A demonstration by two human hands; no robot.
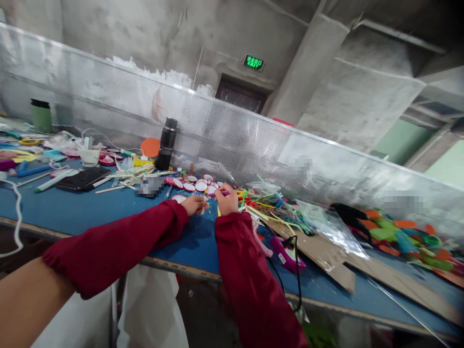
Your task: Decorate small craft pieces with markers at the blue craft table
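My right hand (226,200) is closed around a slim purple pen (221,193), its tip pointing left toward my other hand. My left hand (195,205) pinches a small pale piece (204,205) whose kind is too small to make out. Both hands are close together just above the blue tabletop (197,239). Several round red-rimmed lids with white insides (200,186) lie behind them, and one more white disc (179,198) lies beside my left hand. Dark red sleeves cover both forearms.
Right of my hands lie tangled coloured strips (279,205), a purple corded tool (288,253), cardboard (319,251) and clear plastic film. A black bottle (167,144), a dark phone (83,179), thin sticks and a white cup (89,156) stand or lie leftward. A perforated metal screen (232,130) runs behind.
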